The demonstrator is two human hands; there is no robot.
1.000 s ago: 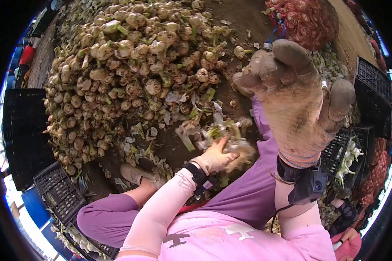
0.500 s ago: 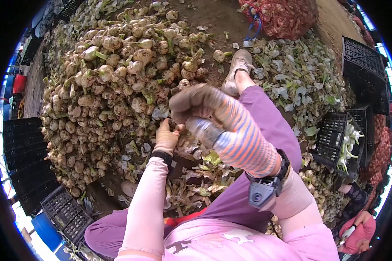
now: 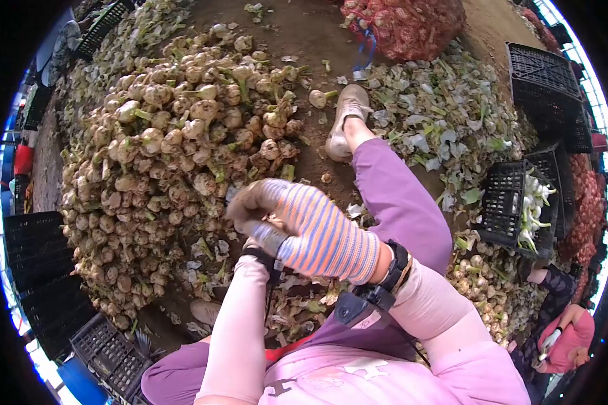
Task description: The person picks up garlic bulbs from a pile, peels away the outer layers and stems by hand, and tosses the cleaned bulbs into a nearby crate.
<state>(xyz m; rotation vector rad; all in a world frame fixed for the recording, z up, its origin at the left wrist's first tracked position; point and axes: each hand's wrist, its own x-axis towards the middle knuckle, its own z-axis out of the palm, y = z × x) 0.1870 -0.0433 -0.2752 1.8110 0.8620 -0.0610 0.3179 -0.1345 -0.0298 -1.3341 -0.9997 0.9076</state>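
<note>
My right hand [image 3: 304, 226], in a striped, dirt-stained glove, is over the lower middle of the pile. Its fingers curl round something small and brownish that I cannot make out. My left hand [image 3: 251, 244] lies beneath it, mostly covered, with only a sliver near the wrist showing; its fingers are hidden. Just left of both hands rises a large heap of soil-covered bulbs [image 3: 162, 142] with short green stems. Dry peelings [image 3: 297, 304] lie below my hands, around my folded legs.
A red mesh sack [image 3: 412, 27] of bulbs stands at the top. Leaf scraps [image 3: 432, 115] cover the ground on the right. Black crates [image 3: 547, 81] stand right, one crate [image 3: 503, 202] beside white bulbs. More crates [image 3: 40, 270] are left. A person [image 3: 567, 337] sits lower right.
My right hand has moved left and down, over my left hand, which was visible before with its fingers at a small bulb. The whole view has shifted slightly.
</note>
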